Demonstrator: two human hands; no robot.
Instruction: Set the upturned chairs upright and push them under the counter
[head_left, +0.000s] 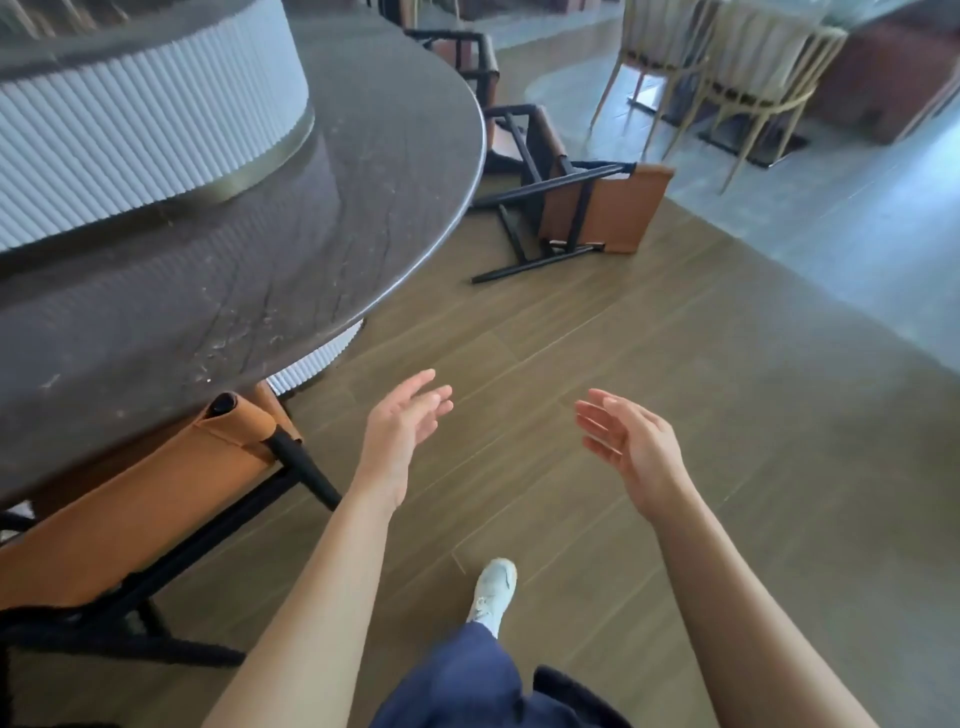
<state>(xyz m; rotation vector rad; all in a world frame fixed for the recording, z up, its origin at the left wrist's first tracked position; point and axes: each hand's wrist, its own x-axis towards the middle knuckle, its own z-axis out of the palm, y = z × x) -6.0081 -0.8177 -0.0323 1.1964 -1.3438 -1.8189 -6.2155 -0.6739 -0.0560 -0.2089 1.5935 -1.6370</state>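
At 6 o'clock, left hand (402, 434) and right hand (626, 441) hang empty, fingers apart, readied for a grasp. At 9 o'clock, one chair (156, 499) sits tucked under the counter (363, 171). At 1 o'clock, the toppled chair (597, 208) lies legs-up beside the counter's rim, awaiting righting.

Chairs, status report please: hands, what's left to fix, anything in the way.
Left hand and right hand open, empty. Tipped chair on the floor ahead by the counter. Near chair upright, tucked. Path clear.
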